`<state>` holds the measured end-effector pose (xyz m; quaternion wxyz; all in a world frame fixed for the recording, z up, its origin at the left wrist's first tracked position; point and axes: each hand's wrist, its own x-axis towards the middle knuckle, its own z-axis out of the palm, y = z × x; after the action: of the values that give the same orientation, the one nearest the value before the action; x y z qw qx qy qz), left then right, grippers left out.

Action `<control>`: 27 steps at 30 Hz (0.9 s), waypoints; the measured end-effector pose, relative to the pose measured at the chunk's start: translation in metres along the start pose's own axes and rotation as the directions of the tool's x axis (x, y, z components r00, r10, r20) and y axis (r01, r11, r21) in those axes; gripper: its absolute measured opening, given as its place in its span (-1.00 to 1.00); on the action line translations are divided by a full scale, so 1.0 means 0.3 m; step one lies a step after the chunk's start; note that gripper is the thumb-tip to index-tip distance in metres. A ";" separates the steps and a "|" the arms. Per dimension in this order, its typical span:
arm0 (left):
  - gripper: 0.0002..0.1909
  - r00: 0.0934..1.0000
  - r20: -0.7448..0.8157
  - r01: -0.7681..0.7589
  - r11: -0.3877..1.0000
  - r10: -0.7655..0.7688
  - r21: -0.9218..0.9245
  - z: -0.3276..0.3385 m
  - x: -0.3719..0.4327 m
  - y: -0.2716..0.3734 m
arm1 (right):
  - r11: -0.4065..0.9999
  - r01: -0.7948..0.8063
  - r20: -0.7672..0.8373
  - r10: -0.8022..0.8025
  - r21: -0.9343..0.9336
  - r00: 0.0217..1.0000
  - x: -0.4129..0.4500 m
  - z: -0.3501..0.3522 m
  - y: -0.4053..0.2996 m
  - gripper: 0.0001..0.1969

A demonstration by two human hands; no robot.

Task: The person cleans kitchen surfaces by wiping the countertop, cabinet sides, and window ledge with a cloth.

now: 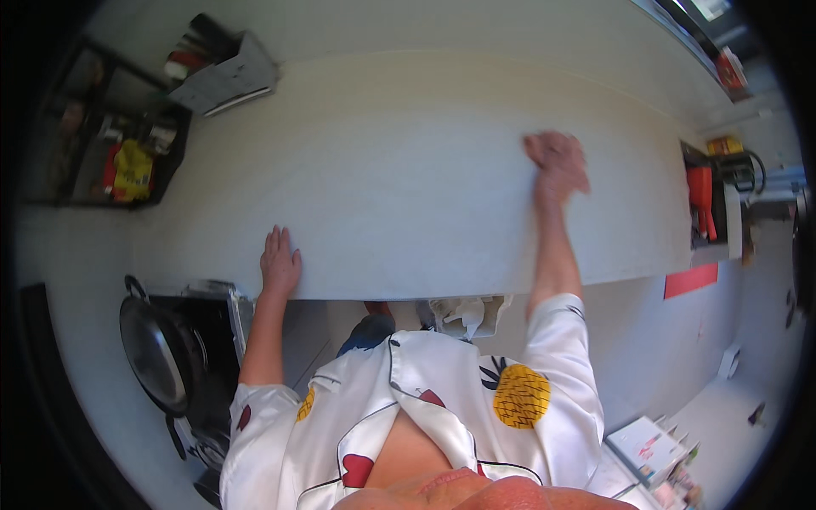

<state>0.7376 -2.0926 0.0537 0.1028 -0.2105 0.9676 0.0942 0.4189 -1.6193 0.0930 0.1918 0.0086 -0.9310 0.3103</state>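
A long white countertop (pixel 408 178) stretches before me. My left hand (pixel 279 261) lies palm down near its front edge at the left, fingers together and nothing in its grasp. Farther out on the right, my right hand (pixel 553 153) is bent over the surface and blurred. A pinkish cloth (pixel 580 177) seems to be bunched under it, its corner poking out beside the wrist. Blur and the similar colour hide the fingertips and most of the cloth.
A grey knife-block-like holder (pixel 229 73) and a black rack (pixel 172 159) with packets stand at the back left. Left of me hangs or rests a lidded pan (pixel 156 357). Beyond the counter's right end is a red object (pixel 700 188). Below the front edge sits a lined bin (pixel 475 315).
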 end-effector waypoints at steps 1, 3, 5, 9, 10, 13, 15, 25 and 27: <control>-0.38 1.000 0.017 0.001 1.000 -0.001 -0.003 -0.008 0.011 0.011 | 0.994 -0.074 -0.025 0.072 -0.085 0.997 0.003 -0.089 0.126 -0.63; -0.39 1.000 0.018 0.019 1.000 -0.019 -0.005 -0.024 0.019 0.023 | 0.934 -0.249 0.000 0.258 -0.256 0.966 0.006 -0.227 0.314 -0.59; -0.41 0.999 0.027 0.031 0.999 -0.030 -0.013 -0.032 0.021 0.014 | 0.899 -0.389 0.037 0.403 -0.200 0.914 0.025 -0.310 0.366 -0.55; -0.47 0.998 0.030 -0.058 0.995 0.061 -0.086 -0.059 0.033 -0.028 | 0.990 0.115 -0.027 -0.113 0.081 0.993 0.033 -0.267 0.011 -0.71; -0.49 0.995 0.036 -0.090 0.989 0.095 -0.116 -0.061 0.035 -0.040 | 0.950 0.284 0.028 -0.290 0.127 0.957 -0.016 -0.209 -0.188 -0.69; -0.52 0.993 0.073 -0.077 0.989 0.087 -0.129 -0.049 0.062 -0.053 | 0.796 0.536 0.167 -0.591 0.282 0.789 -0.271 0.029 -0.656 -0.66; -0.53 0.993 0.044 -0.100 0.976 0.110 -0.191 -0.032 0.085 -0.058 | 0.705 0.659 0.184 -0.707 0.262 0.683 -0.506 0.225 -0.874 -0.71; -0.53 0.995 -0.054 -0.088 0.996 0.088 -0.013 0.002 0.052 -0.040 | 0.692 0.682 0.282 -0.720 0.235 0.634 -0.831 0.539 -0.810 -0.56; -0.52 0.994 -0.037 -0.103 0.995 0.103 0.010 -0.009 0.059 -0.021 | 0.732 0.648 0.282 -0.680 0.211 0.677 -0.771 0.526 -0.727 -0.58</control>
<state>0.7242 -2.1055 0.0512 0.0803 -0.1615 0.9793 0.0914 0.6072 -1.9107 0.0186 0.1270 0.4085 -0.8668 0.2562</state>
